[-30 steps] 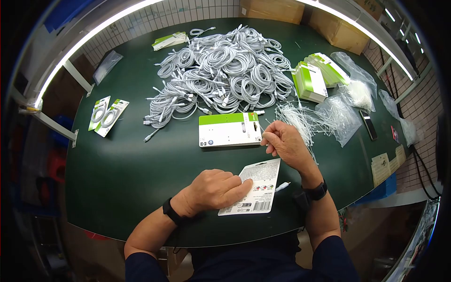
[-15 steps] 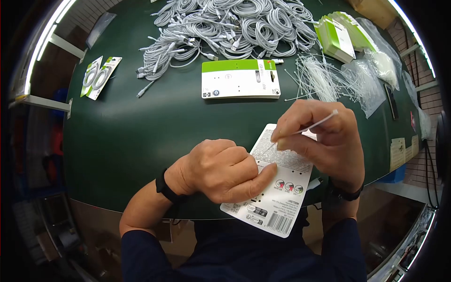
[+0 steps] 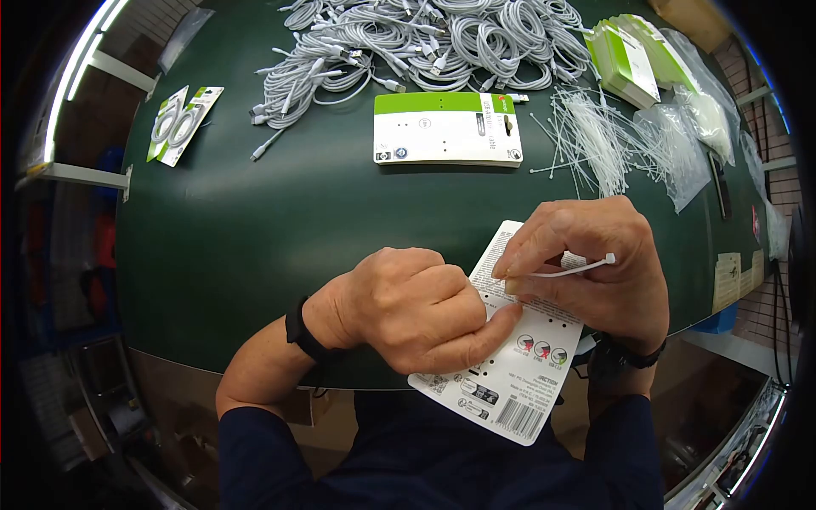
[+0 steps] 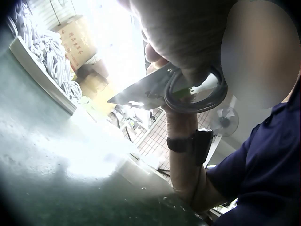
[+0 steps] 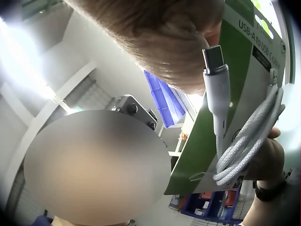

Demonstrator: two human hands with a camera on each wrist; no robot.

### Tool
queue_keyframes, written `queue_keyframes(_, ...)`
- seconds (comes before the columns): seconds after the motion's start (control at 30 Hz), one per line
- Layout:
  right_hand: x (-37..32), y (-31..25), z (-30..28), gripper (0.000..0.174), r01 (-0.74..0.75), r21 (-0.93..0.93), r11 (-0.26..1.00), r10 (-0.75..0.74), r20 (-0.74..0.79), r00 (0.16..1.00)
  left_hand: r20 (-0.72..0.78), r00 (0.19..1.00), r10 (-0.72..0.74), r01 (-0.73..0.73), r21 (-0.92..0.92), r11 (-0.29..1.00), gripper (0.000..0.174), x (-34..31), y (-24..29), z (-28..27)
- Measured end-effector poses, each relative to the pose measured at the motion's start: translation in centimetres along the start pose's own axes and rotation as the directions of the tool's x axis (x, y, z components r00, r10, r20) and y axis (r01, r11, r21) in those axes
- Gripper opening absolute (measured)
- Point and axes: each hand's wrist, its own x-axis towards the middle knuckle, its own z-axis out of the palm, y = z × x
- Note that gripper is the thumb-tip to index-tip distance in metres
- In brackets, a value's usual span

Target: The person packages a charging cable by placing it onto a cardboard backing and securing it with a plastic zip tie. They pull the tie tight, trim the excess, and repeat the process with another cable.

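Observation:
My left hand point(image 3: 416, 310) grips a white printed packaging card point(image 3: 531, 387), its text and barcode side facing up. On the card's green-and-white underside, a coiled grey-white braided USB cable point(image 5: 251, 136) shows in the right wrist view, its USB-C plug point(image 5: 217, 89) hanging free. My right hand point(image 3: 595, 263) pinches a thin white cable tie point(image 3: 574, 271) between thumb and fingertips, right at the upper part of the card. The tie's square head sticks out to the right. Its far end is hidden at the fingertips.
A heap of coiled cables point(image 3: 425, 47) lies at the back. In front of it is a stack of cards point(image 3: 446, 144). Loose cable ties point(image 3: 599, 144), stacked green-white cards point(image 3: 625, 64), plastic bags and a phone point(image 3: 721, 189) are to the right. Two carded cables point(image 3: 189, 127) lie far left.
My right hand has come from near the loose ties down to the card with the cable tie. The left hand keeps its grip on the card. The head view has tilted downward.

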Motion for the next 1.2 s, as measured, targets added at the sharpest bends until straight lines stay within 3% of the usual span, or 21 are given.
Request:
queue_keyframes(0.43, 0.7, 0.7, -0.3, 0.018, 0.005, -0.053, 0.999, 0.006, 0.206, 0.979, -0.033, 0.999, -0.014, 0.015, 0.035, 0.999, 0.039, 0.1, 0.2, 0.4)
queue_keyframes(0.53, 0.7, 0.8, -0.1, 0.016, -0.021, 0.001, 1.0, 0.02, 0.168, 0.986, -0.06, 0.998, -0.034, 0.036, 0.026, 0.999, 0.039, 0.1, 0.2, 0.5)
queue_keyframes(0.63, 1.0, 0.9, -0.2, 0.015, 0.074, -0.012, 0.997, -0.072, 0.088, 0.993, -0.065, 0.997, -0.047, 0.048, 0.01, 0.999, 0.038, 0.2, 0.0, 0.4)
queue_keyframes(0.73, 0.7, 1.2, -0.8, 0.013, 0.013, 0.033, 0.999, -0.015, 0.083, 0.996, -0.075, 0.993, -0.089, 0.089, -0.008, 0.996, 0.038, 0.2, -0.2, 0.3)
queue_keyframes(1.03, 0.9, 1.6, -0.7, 0.013, 0.026, -0.012, 1.0, -0.024, 0.133, 0.991, -0.102, 0.985, -0.136, 0.132, -0.043, 0.99, 0.039, 0.1, -0.2, 0.9)
queue_keyframes(1.13, 1.1, 1.4, -1.2, 0.023, -0.036, -0.02, 0.999, 0.038, 0.128, 0.991, -0.123, 0.976, -0.177, 0.167, -0.083, 0.982, 0.038, 0.4, -0.4, 1.0)
queue_keyframes(1.2, 0.8, 1.6, -0.7, 0.032, -0.088, 0.212, 0.973, 0.099, -0.037, 0.994, -0.133, 0.967, -0.215, 0.198, -0.134, 0.971, 0.037, 0.5, -0.8, 1.0)
